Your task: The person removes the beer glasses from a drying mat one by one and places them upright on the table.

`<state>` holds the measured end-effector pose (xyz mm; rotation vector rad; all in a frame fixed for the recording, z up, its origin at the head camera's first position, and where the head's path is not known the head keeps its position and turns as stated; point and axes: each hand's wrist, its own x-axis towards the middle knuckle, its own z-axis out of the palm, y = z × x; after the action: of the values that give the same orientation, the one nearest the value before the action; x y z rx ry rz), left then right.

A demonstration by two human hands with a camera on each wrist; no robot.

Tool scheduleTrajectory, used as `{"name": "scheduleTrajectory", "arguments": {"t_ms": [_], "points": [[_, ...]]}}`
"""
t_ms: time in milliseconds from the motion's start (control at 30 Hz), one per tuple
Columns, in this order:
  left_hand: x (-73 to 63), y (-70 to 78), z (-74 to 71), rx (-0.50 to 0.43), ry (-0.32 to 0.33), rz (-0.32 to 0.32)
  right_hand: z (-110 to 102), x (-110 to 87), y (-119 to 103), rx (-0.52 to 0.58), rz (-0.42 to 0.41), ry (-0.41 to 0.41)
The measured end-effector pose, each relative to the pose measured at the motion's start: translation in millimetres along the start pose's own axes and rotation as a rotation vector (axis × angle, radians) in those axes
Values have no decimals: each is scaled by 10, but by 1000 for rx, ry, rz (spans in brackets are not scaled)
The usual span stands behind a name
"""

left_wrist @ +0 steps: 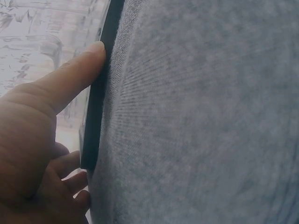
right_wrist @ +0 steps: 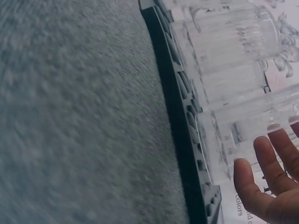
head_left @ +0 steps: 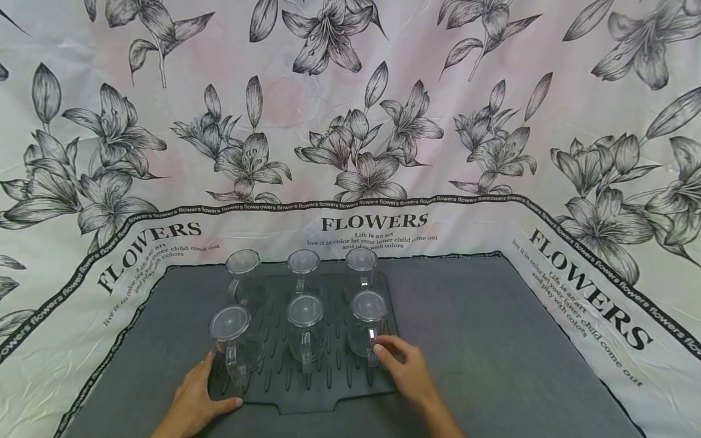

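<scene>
Several clear glass mugs stand upside down in two rows on a dark ridged drying mat (head_left: 306, 398), their handles turned towards me. My left hand (head_left: 188, 395) is at the mat's front left corner, beside the front left mug (head_left: 230, 325). In the left wrist view its thumb (left_wrist: 77, 74) lies straight against the mat's front edge, with the other fingers round the corner. Near the handle of the front right mug (head_left: 369, 307) is my right hand (head_left: 408, 371). Its fingers look spread and slightly bent in the right wrist view; contact with the handle is unclear.
The front middle mug (head_left: 305, 311) stands between the outer two. Behind are the back left (head_left: 243, 263), back middle (head_left: 303, 263) and back right (head_left: 361, 260) mugs. Grey cloth (head_left: 482, 340) covers the table. A flower-printed curtain (head_left: 361, 134) rises at the back and sides.
</scene>
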<state>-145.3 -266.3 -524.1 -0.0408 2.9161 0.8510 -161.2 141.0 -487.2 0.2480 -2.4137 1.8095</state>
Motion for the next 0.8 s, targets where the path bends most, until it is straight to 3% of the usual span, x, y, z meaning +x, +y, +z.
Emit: {"name": "scheduleTrajectory", "arguments": {"t_ms": [233, 467, 800], "points": [[-15, -2, -2, -11, 6, 12, 47, 0, 28, 133, 63, -100], [-10, 7, -6, 2, 5, 13, 86, -6, 35, 221, 71, -153], [-7, 22, -7, -3, -1, 3, 123, -8, 82, 307, 73, -165]]}}
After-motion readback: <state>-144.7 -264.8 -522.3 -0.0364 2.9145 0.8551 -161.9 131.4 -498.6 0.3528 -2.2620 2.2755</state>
